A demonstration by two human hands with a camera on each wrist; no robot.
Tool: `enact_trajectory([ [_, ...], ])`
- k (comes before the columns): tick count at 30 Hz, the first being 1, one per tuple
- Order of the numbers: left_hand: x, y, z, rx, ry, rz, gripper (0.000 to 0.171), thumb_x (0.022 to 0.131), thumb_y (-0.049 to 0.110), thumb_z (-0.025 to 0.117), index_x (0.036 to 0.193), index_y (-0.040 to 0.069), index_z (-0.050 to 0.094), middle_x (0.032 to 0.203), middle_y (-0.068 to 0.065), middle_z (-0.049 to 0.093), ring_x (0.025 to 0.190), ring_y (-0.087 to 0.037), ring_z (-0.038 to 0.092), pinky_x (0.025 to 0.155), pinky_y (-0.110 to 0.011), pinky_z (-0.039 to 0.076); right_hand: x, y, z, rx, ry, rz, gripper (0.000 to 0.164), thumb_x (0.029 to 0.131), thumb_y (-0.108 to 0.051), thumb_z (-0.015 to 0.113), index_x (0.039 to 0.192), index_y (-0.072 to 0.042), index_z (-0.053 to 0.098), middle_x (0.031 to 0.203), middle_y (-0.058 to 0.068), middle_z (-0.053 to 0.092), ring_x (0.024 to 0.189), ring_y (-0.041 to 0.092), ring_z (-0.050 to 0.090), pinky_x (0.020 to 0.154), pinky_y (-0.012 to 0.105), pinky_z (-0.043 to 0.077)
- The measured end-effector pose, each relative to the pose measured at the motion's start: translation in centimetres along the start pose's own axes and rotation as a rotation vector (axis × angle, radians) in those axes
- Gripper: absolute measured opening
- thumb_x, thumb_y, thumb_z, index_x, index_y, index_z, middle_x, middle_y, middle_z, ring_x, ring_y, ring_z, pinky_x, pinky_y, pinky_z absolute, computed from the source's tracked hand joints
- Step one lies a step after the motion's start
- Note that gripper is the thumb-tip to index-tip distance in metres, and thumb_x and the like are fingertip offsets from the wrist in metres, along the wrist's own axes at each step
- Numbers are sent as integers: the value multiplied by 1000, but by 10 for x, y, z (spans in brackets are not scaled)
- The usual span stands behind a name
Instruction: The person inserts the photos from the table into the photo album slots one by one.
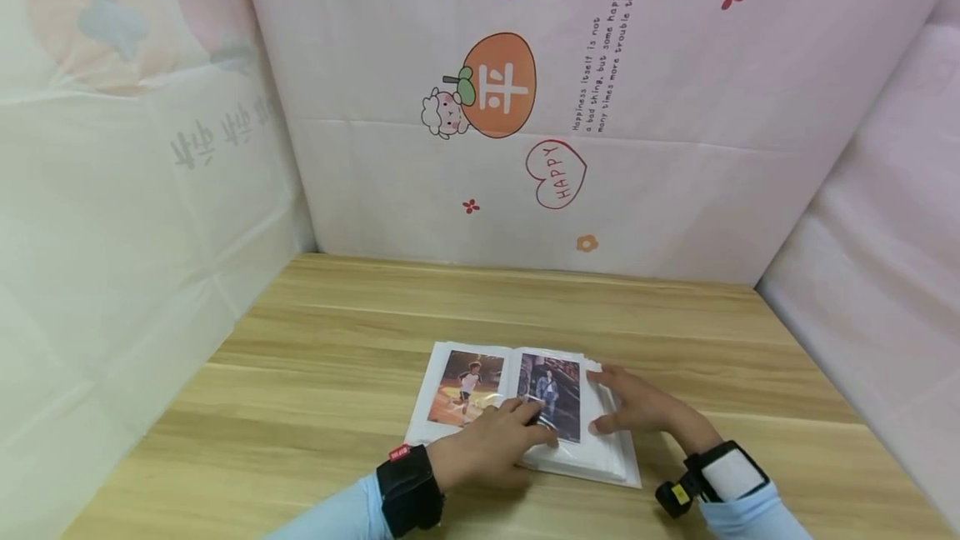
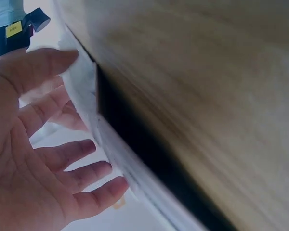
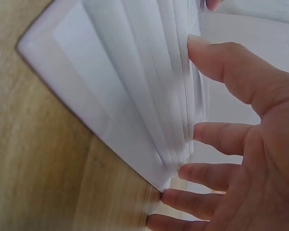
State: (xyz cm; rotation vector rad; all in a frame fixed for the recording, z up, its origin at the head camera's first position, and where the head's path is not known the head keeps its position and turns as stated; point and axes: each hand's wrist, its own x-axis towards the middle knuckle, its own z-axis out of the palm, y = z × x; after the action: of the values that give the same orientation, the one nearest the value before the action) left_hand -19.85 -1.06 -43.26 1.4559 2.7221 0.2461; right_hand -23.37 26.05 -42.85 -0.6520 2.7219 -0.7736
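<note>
A photo album (image 1: 611, 448) lies open on the wooden table. Its left page carries a photo of a running child (image 1: 468, 379); on the right page is a photo of a standing figure in a blue jacket (image 1: 549, 394). My left hand (image 1: 495, 438) rests over the lower middle of the spread, fingers spread and covering part of both pages. At the album's right side, my right hand (image 1: 637, 407) touches the page edges with thumb and fingers extended. The right wrist view shows the fingertips along the stack of page edges (image 3: 154, 86), above the back cover (image 3: 82, 96).
The wooden table (image 1: 322, 373) extends around the album. Pale printed cloth stands as a back wall (image 1: 375, 190), with more cloth at the left side (image 1: 112, 273) and the right side (image 1: 885, 273). A dark strap unit (image 1: 410, 490) sits on the left wrist.
</note>
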Motion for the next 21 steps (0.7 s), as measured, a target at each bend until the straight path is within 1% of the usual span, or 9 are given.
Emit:
enact_trajectory([
  [3,-4,-6,-5,-36,1,-19,57,75,37,73,129,29,54,139,-9,39,124,-25,39,86,-45,43,2,0,2,12,8,9,87,71,-36,78,135,9,39,136,42,22,122,56,26,94,65,24],
  [7,-11,-22,-15,-47,58,-65,64,76,42,71,133,23,51,141,-14,38,125,-28,39,91,-49,39,5,2,3,12,15,6,88,71,-38,77,136,8,38,136,41,22,122,55,26,94,64,24],
  [10,-13,-39,-22,-66,118,-113,64,77,41,70,133,18,51,140,-17,39,125,-32,39,91,-53,38,7,5,2,11,14,10,89,72,-39,76,137,7,37,137,40,22,123,55,25,95,64,23],
  [11,-13,-45,-25,-78,137,-130,63,77,39,71,133,17,51,139,-17,39,124,-33,40,89,-54,39,7,5,2,14,13,10,89,72,-40,76,137,7,37,137,40,21,123,55,25,95,64,23],
  [13,-13,-59,-30,-110,175,-144,59,79,34,71,131,13,53,137,-18,42,122,-35,41,88,-55,40,8,5,1,18,11,11,89,72,-40,76,137,6,37,138,40,21,123,55,24,95,64,23],
  [14,-12,-66,-31,-130,192,-155,57,79,32,70,130,11,53,135,-18,44,121,-36,42,87,-55,41,8,6,0,18,11,9,89,72,-39,76,137,7,37,137,40,21,123,55,25,95,64,23],
  [16,-10,-80,-34,-170,210,-162,55,81,30,69,129,8,52,131,-17,48,115,-33,48,87,-50,42,9,6,0,20,10,4,88,72,-38,76,136,7,37,137,41,21,123,55,25,95,64,23],
  [18,-7,-94,-35,-210,208,-170,54,84,29,67,130,5,51,128,-15,51,111,-30,51,87,-46,43,10,6,-1,16,12,2,87,72,-37,77,136,7,38,137,41,22,122,56,25,95,64,23],
  [21,-2,-111,-35,-258,185,-183,55,86,30,64,131,3,48,126,-13,52,109,-27,52,90,-41,42,10,6,-2,14,11,5,87,72,-37,77,136,7,38,137,41,22,123,55,25,95,64,23],
])
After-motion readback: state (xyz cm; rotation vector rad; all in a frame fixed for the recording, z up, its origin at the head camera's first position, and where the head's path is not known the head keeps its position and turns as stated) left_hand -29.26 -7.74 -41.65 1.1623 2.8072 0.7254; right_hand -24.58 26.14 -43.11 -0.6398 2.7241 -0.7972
